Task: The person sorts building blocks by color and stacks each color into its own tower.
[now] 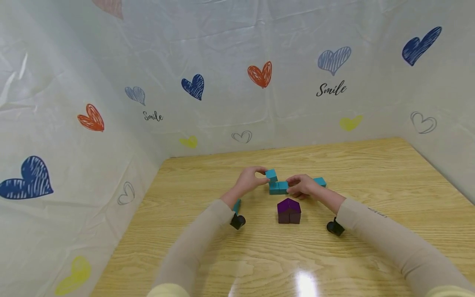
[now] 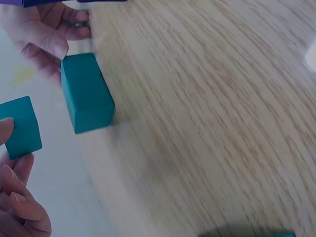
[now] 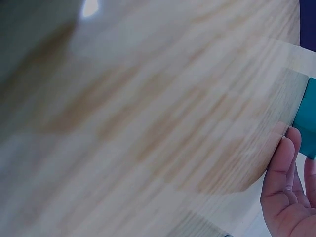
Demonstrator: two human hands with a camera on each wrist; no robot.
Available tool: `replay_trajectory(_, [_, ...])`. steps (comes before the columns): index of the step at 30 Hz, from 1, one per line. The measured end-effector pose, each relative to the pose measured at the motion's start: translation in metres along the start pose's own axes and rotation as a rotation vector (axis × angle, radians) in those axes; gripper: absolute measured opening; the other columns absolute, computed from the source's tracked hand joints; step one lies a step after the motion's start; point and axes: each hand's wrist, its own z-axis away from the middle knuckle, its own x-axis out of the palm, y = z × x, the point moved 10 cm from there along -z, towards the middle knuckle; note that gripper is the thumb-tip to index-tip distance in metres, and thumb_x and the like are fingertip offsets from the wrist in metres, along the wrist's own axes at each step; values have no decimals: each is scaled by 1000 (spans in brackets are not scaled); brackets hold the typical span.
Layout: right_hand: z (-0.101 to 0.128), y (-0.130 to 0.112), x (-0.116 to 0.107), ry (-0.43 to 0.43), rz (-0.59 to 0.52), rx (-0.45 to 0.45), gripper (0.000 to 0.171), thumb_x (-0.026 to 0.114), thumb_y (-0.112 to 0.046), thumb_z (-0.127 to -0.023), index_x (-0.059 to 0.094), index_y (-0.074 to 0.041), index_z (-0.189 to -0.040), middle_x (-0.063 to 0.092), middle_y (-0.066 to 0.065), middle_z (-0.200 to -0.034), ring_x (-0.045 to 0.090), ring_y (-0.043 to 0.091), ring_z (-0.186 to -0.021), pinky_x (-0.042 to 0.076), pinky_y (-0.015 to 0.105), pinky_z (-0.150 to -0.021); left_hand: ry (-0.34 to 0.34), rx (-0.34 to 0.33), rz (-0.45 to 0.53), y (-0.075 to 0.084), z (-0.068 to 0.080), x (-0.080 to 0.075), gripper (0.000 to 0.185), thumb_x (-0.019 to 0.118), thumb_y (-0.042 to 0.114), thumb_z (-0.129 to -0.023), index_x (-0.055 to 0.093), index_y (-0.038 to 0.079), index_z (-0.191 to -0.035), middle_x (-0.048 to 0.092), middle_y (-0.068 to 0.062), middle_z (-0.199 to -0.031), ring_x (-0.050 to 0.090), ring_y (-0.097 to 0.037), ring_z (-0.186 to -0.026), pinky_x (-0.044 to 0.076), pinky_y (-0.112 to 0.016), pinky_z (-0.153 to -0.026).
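Pinched between the thumb and fingers of the left hand (image 1: 248, 180), a teal cube (image 1: 271, 175) is hanging just above the table (image 1: 371, 165), at the back left corner of a low teal block (image 1: 278, 188). The right hand (image 1: 302, 186) is gripping that block from its right end, fingers curled over the top and steadying it on the wood. In the left wrist view the cube (image 2: 20, 127) is sitting clear of the block (image 2: 86, 93), with a gap between them, so they are not touching yet. Doing this well, I judge, is asking for the cube to be kept level and lowered squarely, while the right hand is holding the block firm so it is not skidding on the glossy table. Another teal piece (image 1: 320, 181) is lying just behind the right hand, and a purple house (image 1: 289, 211) is standing nearer the person, apart from both hands; sleeves need to be kept off it. A further teal block (image 1: 236, 206) is peeking out beside the left wrist.
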Motion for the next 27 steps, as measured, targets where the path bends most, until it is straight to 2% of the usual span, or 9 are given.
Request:
replay_trajectory(10, [-2, 1, -2, 10, 34, -7, 55, 60, -6, -88, 36, 8, -135, 40, 29, -133, 58, 16, -74, 48, 29, -62, -59, 54, -51, 15, -9, 24, 37, 65, 23, -86, 61, 9, -120, 63, -6, -114, 52, -24, -115, 41, -34, -96])
replay_trajectory(16, [-1, 1, -1, 8, 25, -5, 55, 59, -6, -88, 35, 9, -135, 40, 29, -133, 58, 15, -74, 48, 29, -62, -82, 47, -92, 16, -11, 33, 38, 64, 23, -86, 60, 11, -122, 63, -4, -115, 52, -19, -115, 40, -32, -97])
replay_trajectory(27, [-1, 2, 0, 0, -4, 10, 61, 59, -5, -87, 28, 10, -138, 39, 29, -133, 57, 15, -74, 47, 28, -61, -110, 47, -94, 16, -11, 42, 40, 64, 24, -87, 58, 12, -124, 63, -3, -115, 50, -19, -117, 41, -32, -96])
